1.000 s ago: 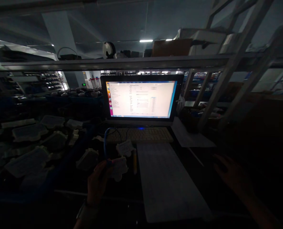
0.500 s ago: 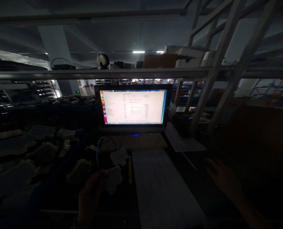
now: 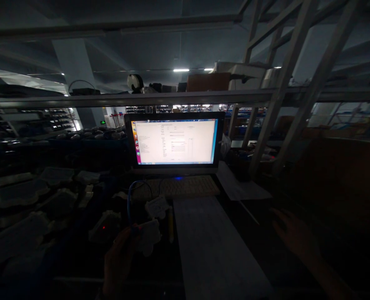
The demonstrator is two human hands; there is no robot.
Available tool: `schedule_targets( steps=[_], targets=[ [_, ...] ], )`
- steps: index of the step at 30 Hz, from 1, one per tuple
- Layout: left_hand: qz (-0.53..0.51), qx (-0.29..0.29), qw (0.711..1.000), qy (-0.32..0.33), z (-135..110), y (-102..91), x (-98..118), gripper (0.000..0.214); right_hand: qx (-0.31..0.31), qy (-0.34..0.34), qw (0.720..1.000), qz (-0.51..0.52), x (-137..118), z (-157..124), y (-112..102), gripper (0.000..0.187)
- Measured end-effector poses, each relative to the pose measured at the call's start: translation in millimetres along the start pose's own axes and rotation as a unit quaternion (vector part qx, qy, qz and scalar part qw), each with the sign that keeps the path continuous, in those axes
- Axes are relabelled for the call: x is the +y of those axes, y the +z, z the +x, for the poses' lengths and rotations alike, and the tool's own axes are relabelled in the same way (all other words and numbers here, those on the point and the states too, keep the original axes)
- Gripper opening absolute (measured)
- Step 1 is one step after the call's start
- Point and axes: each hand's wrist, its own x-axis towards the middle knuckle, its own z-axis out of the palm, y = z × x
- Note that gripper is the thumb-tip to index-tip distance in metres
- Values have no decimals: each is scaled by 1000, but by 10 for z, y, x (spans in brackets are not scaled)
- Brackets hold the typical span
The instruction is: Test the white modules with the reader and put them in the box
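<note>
My left hand (image 3: pixel 119 250) is closed, its fingers pinching the lower end of a blue cable (image 3: pixel 129 202) at the left edge of a pale plastic module (image 3: pixel 150 233). Just above lies a second pale module (image 3: pixel 157 206), with a thin yellowish stick (image 3: pixel 171 225) beside it. A further module (image 3: pixel 105 227), showing a small red light, sits left of that hand. Over the dark tabletop on the right, my right hand (image 3: pixel 294 233) has its fingers stretched forward and the thumb apart. Whatever is under its palm is lost in the dark.
A lit monitor (image 3: pixel 175 141) stands behind a keyboard (image 3: pixel 178 186). Paper sheets (image 3: pixel 216 246) cover the middle and another sheet (image 3: pixel 244 183) lies to the right. Several pale modules (image 3: pixel 19 233) fill the left side. A shelf (image 3: pixel 160 99) crosses above; metal posts (image 3: pixel 272 121) rise at right.
A red light now shows on the module left of my left hand. Text on the monitor differs, with some rows gone. Both hands stay nearly in place; the view has shifted slightly.
</note>
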Motion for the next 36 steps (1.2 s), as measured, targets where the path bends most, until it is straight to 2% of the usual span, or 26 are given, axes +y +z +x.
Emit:
schedule_targets(
  steps=[7,14,23,36],
  targets=[
    [-4,0,1000,-1,-21,16,-44,39,-7,-4,1000,-9,24,5,13,52],
    [5,1,1000,30,-25,17,-59,35,-11,-6,1000,-10,27,11,14,51],
    [12,1,1000,10,-15,27,-76,38,-3,-13,1000,-6,67,6,57,52],
    [31,-2,998,47,-17,1,-78,34,5,-6,1000,-3,54,8,55,49]
  ],
)
